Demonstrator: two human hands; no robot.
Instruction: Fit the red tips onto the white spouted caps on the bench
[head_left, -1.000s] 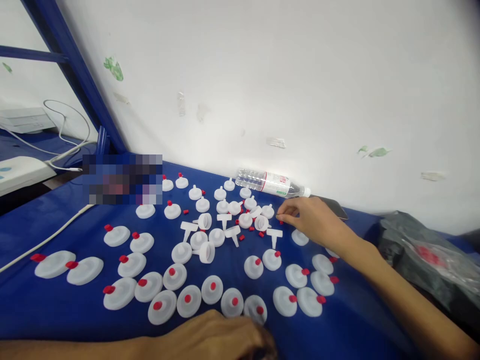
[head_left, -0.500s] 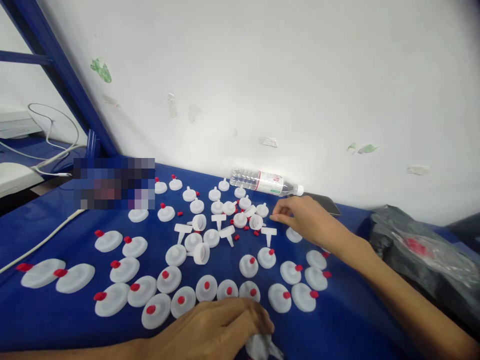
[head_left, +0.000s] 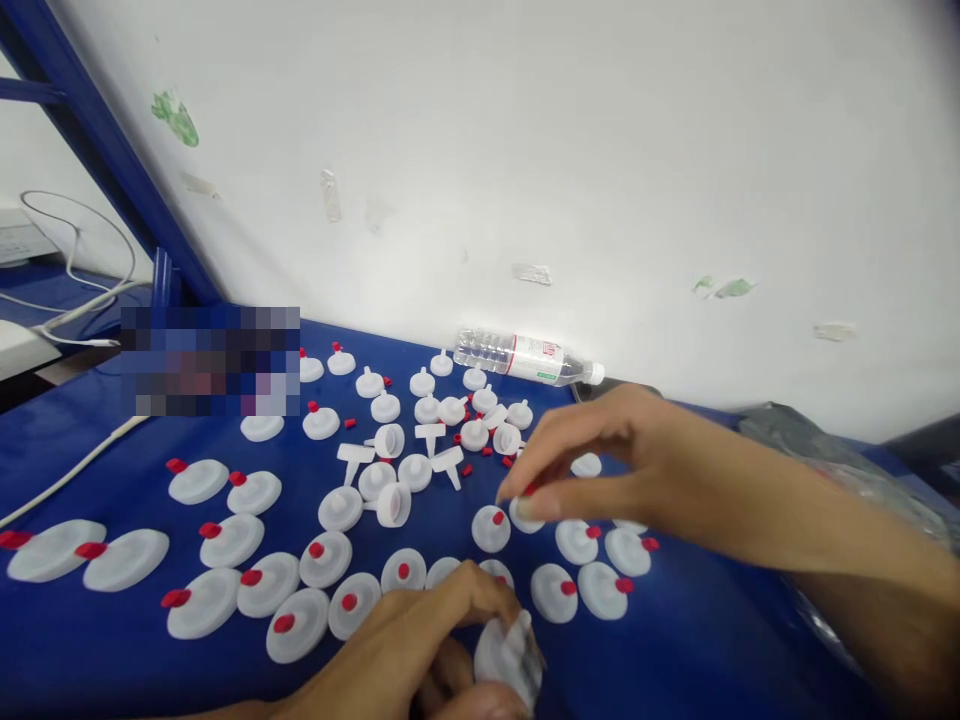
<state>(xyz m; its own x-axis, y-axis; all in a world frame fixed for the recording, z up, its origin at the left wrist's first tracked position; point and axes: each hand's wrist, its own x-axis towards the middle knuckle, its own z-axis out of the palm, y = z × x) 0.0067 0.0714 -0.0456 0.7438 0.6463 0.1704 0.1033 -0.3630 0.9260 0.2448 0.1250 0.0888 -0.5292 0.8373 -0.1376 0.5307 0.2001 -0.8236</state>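
My left hand, low in the middle, grips a white spout lid between thumb and fingers. Its spout points up and shows no red tip. My right hand hovers above and to the right of it, thumb and forefinger bent toward each other. Whatever lies between those fingertips is too small or hidden to make out. Under them is a red-tipped lid, partly covered. Beyond, several bare white lids lie upright or tipped over, with small loose red caps scattered among them.
Several red-capped lids spread over the left and front of the blue table. A clear bottle lies along the wall, beside a dark flat object. A black plastic bag sits at right; a white cable crosses the left.
My right hand has come back from the loose caps toward my left hand. The lid in my left hand has been raised and turned, its spout now upward. The view has shifted slightly.
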